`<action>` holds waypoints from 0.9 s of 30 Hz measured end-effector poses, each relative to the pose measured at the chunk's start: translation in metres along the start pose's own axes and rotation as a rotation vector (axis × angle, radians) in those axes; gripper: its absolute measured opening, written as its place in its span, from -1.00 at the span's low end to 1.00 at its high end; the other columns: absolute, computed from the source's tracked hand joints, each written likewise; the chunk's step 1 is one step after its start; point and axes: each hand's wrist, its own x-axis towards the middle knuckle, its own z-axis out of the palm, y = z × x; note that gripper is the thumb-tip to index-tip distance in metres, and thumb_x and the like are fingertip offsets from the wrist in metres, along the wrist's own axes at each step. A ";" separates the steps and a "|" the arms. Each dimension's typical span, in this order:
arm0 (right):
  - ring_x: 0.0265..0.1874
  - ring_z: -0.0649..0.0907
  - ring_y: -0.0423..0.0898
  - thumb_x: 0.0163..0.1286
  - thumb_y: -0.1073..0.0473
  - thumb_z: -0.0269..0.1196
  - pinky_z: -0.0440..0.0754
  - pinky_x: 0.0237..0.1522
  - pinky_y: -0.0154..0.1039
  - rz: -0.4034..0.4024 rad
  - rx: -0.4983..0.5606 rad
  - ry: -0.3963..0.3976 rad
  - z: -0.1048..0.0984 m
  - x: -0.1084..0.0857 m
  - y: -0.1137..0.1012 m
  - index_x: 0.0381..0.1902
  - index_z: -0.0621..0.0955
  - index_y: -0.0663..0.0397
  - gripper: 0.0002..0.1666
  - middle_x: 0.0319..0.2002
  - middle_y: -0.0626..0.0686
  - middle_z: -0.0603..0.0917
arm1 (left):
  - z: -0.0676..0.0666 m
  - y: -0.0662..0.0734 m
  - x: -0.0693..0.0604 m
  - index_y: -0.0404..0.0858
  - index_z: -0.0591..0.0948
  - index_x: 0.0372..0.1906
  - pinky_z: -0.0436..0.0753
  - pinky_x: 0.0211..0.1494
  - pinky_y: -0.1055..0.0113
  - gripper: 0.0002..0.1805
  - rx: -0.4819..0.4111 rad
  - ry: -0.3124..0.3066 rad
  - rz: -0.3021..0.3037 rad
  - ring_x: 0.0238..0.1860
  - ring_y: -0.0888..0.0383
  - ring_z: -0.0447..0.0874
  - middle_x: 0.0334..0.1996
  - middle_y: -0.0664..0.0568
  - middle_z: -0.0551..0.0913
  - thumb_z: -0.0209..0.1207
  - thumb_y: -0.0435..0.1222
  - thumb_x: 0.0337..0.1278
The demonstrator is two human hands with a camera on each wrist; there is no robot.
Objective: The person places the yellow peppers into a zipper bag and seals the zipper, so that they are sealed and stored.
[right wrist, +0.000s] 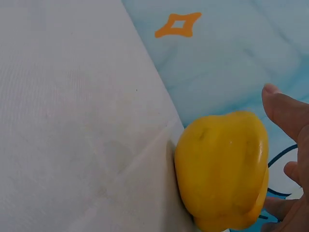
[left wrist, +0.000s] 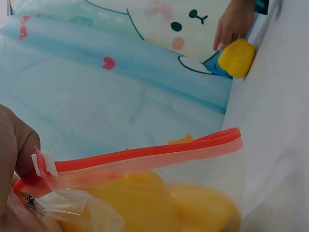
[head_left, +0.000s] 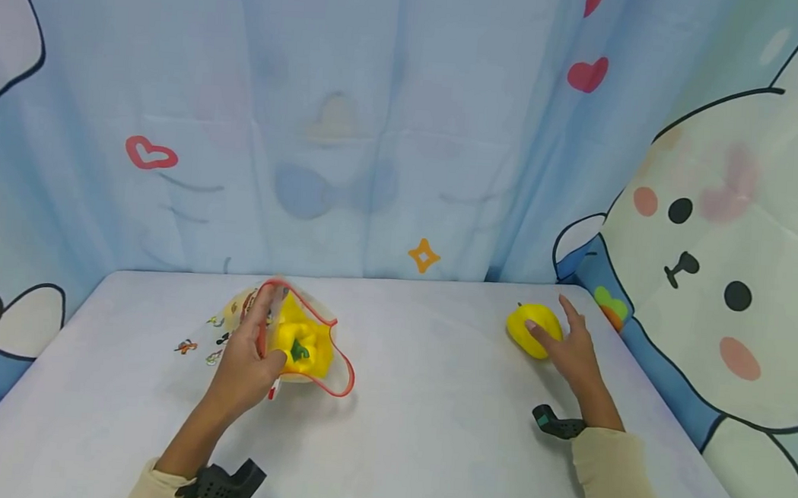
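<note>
A clear zip bag (head_left: 230, 322) with a red-orange rim and small printed figures lies toward the left of the table, its mouth spread. Inside are yellow peppers (head_left: 307, 342), one showing a green stem; they show through the plastic in the left wrist view too (left wrist: 145, 203). My left hand (head_left: 248, 362) grips the bag's edge. Near the back right, another yellow pepper (head_left: 534, 330) rests on the table, and my right hand (head_left: 574, 351) is beside it with fingers spread. In the right wrist view, thumb and fingers stand right of that pepper (right wrist: 222, 169).
The white table (head_left: 429, 434) ends at a light blue curtain (head_left: 352, 124) along its back edge. A large printed cartoon animal (head_left: 712, 283) covers the curtain on the right. Each wrist wears a dark strap device, left (head_left: 223, 484) and right (head_left: 558, 423).
</note>
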 end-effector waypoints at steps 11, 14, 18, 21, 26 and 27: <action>0.44 -0.02 0.35 0.26 -0.37 0.19 0.09 0.31 0.30 -0.026 0.090 -0.057 0.005 0.009 0.029 0.57 -0.26 -0.13 0.23 0.52 0.27 -0.15 | -0.002 -0.002 0.001 -0.20 -0.04 0.56 0.33 -0.67 0.39 0.00 -0.020 -0.002 0.015 -0.40 0.01 0.21 0.54 0.08 -0.07 0.00 -0.64 -0.08; 0.42 0.02 0.36 0.28 -0.32 0.21 0.07 0.32 0.31 -0.040 0.078 -0.076 0.008 0.011 0.031 0.57 -0.27 -0.09 0.23 0.52 0.30 -0.14 | -0.002 -0.004 0.000 -0.19 -0.04 0.56 0.31 -0.68 0.37 0.00 -0.017 -0.001 0.024 -0.38 0.04 0.26 0.54 0.07 -0.07 -0.01 -0.64 -0.08; 0.40 0.05 0.36 0.29 -0.27 0.23 0.06 0.32 0.32 -0.050 0.060 -0.090 0.010 0.010 0.030 0.57 -0.22 -0.02 0.20 0.51 0.31 -0.11 | -0.003 -0.005 -0.001 -0.20 -0.04 0.56 0.29 -0.68 0.34 0.00 -0.019 0.004 0.041 -0.09 0.03 0.34 0.54 0.06 -0.07 -0.02 -0.66 -0.09; 0.38 0.09 0.36 0.32 -0.26 0.21 0.10 0.33 0.30 -0.047 0.041 -0.080 0.010 0.009 0.029 0.57 -0.17 0.02 0.16 0.51 0.31 -0.06 | -0.002 -0.006 -0.002 -0.21 -0.05 0.56 0.28 -0.69 0.33 0.00 -0.025 0.000 0.051 -0.02 -0.01 0.30 0.54 0.06 -0.07 -0.02 -0.66 -0.09; 0.36 0.14 0.37 0.32 -0.30 0.17 0.15 0.31 0.29 -0.043 0.031 -0.066 0.007 0.007 0.031 0.57 -0.13 0.02 0.13 0.49 0.34 0.00 | -0.001 -0.004 0.000 -0.18 -0.03 0.56 0.26 -0.71 0.35 -0.01 -0.019 0.003 0.059 -0.42 0.02 0.22 0.53 0.08 -0.02 -0.02 -0.66 -0.08; 0.36 0.15 0.37 0.32 -0.31 0.17 0.16 0.30 0.28 -0.042 0.031 -0.064 0.006 0.006 0.032 0.57 -0.12 0.02 0.13 0.48 0.34 0.02 | 0.000 -0.004 0.000 -0.18 -0.02 0.56 0.26 -0.71 0.35 -0.01 -0.018 0.003 0.058 -0.42 0.04 0.22 0.53 0.09 -0.02 -0.02 -0.65 -0.07</action>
